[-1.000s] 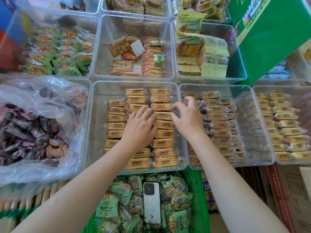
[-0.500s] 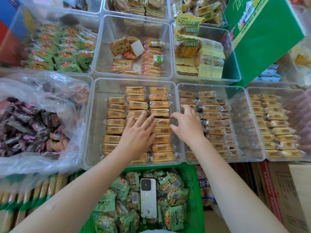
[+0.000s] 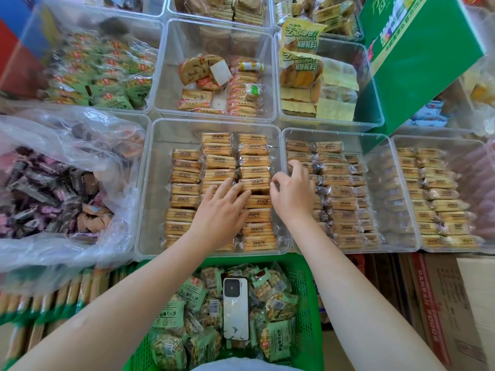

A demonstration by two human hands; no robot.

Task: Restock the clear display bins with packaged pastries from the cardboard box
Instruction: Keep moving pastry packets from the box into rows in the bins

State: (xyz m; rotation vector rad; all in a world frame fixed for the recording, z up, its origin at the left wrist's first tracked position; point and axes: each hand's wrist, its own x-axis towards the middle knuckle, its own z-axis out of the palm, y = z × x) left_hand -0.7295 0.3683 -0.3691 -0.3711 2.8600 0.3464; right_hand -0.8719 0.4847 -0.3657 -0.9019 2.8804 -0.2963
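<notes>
1. Filling up in three columns, the packaged pastries (image 3: 251, 162) are lying flat in the middle clear bin (image 3: 150, 183) of the front row; the right and middle columns are reaching nearly from the front wall to the back, while the left column is stopping short of the back wall.
2. Judging from that, the restocking of this bin is looking well along but not finished: bare floor is showing along its left wall and in its back-left corner.
3. The neighbouring bin (image 3: 380, 188) to the right is holding similar pastries in rows, with an open strip along its right wall, so more may be going in there too.
4. The left hand (image 3: 222, 210) is lying palm-down on the middle column, fingers spread and straight, pressing the packs flat rather than gripping any.
5. The right hand (image 3: 293, 194) is hovering over the wall shared by the two bins, fingers curled; the thumb and fingertips are appearing to touch a pack at the right column's edge, but whether they are pinching it is hard to tell.
6. A cardboard box (image 3: 455, 311) is sitting below the bins at the right, and a green basket (image 3: 308, 303) with a phone (image 3: 235, 309) on green snack packs is standing in front.
</notes>
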